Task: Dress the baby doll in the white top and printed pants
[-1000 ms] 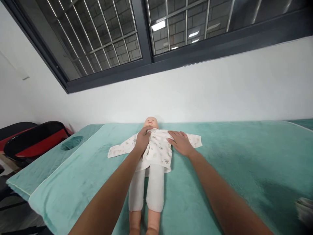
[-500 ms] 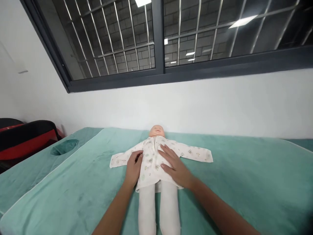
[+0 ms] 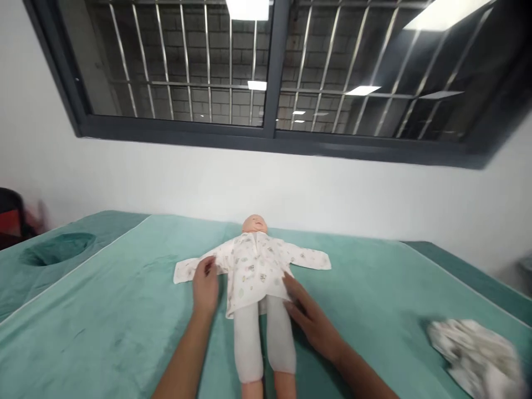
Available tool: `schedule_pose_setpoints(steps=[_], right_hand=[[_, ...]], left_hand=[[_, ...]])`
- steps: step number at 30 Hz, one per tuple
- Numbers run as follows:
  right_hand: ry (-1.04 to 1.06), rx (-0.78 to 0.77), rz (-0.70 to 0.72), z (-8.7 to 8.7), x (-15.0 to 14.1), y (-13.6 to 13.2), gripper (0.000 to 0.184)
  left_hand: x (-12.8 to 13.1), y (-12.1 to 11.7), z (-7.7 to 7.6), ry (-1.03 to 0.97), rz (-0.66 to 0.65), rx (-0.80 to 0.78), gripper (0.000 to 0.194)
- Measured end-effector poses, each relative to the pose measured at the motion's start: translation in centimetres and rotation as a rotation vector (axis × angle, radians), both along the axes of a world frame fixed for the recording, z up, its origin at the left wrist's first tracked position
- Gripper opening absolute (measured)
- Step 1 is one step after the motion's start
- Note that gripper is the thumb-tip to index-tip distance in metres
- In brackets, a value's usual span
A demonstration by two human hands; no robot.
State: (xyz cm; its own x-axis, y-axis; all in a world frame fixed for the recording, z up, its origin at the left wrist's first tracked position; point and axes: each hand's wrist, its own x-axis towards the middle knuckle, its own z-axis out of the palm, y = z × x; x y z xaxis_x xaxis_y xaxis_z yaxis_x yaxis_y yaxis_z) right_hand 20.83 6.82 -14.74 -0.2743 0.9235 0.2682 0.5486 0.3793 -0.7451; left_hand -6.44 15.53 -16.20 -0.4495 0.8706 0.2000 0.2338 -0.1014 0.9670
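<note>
We are looking down at a doll, lying face-up on a green-covered bed, wearing a printed white shirt. Flanking the doll's torso, our left grip is curving loosely and our right grip is spreading near the hem, neither clasping anything. We are judging the doll light and firm, its shirt soft, its torso offering the steadiest hold.

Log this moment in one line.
left hand: by sleeve | right hand: by shirt | doll: face up | crumpled cloth: far right
</note>
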Motion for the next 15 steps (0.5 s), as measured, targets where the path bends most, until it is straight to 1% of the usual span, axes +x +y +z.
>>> schedule_pose_setpoints(steps=[2,4,7,9,10,11,12,13,15], right_hand=[[-0.126,0.014,-0.059,-0.3,1.7,-4.1,0.051],[-0.244,0.043,-0.132,-0.7,4.2,-8.4,0.050],[-0.356,0.098,-0.327,-1.6,9.5,-14.5,0.048],[-0.411,0.181,-0.522,-2.0,13.5,-18.0,0.044],[-0.420,0.238,-0.634,-2.1,15.5,-19.3,0.041],[-0.434,0.238,-0.701,-2.2,17.4,-20.4,0.044],[-0.422,0.242,-0.801,-2.1,19.1,-21.1,0.051],[-0.399,0.224,-0.886,-2.0,20.6,-21.5,0.059],[-0.306,0.107,-1.019,-1.4,22.8,-21.4,0.075]], left_hand=[[-0.4,-1.1,-0.2,0.057,0.018,-0.012,0.032],[-0.7,-2.5,-0.4,0.134,-0.027,-0.036,0.035],[-0.8,-5.1,-0.6,0.241,-0.185,-0.064,0.035],[-0.8,-6.9,-0.7,0.319,-0.310,-0.053,0.034],[-0.7,-7.8,-0.8,0.364,-0.360,-0.038,0.035],[-0.7,-8.6,-0.9,0.410,-0.393,-0.023,0.036],[-0.6,-9.3,-1.0,0.453,-0.410,-0.008,0.037],[-0.6,-10.0,-1.2,0.489,-0.413,0.008,0.039],[-0.5,-11.2,-1.6,0.536,-0.392,0.038,0.040]])
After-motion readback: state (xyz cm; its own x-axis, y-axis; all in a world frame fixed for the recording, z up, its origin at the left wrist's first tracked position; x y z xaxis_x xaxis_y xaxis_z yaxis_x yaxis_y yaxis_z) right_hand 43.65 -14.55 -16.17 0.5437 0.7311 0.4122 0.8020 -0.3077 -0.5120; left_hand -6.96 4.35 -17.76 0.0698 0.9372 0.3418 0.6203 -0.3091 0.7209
